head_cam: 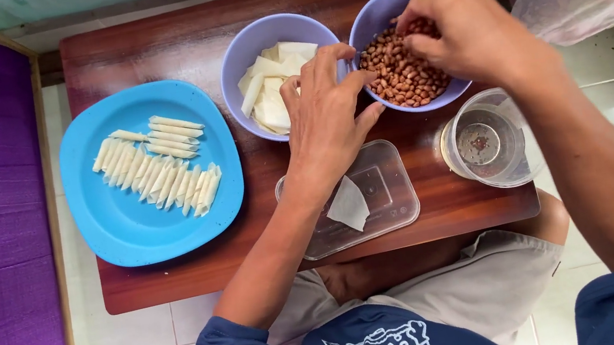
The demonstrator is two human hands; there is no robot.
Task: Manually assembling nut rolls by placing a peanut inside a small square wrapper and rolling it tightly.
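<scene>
While my right hand (457, 30) reaches into the right lavender bowl (380, 13), its fingertips are pinched on peanuts (400, 76) at the far rim. My left hand (325, 120) hovers, fingers loosely spread, between that bowl and the left lavender bowl (243, 51), which holds white wrapper sheets (272, 83); whether it touches either rim, I cannot tell. Under the left wrist lies a clear plastic lid (383, 185) carrying one folded wrapper (348, 205). A clear cup (487, 142) stands beside it. Rolled white sticks (155, 172) lie in rows on the blue plate (110, 228), at the left of the wooden desk (139, 47).
</scene>
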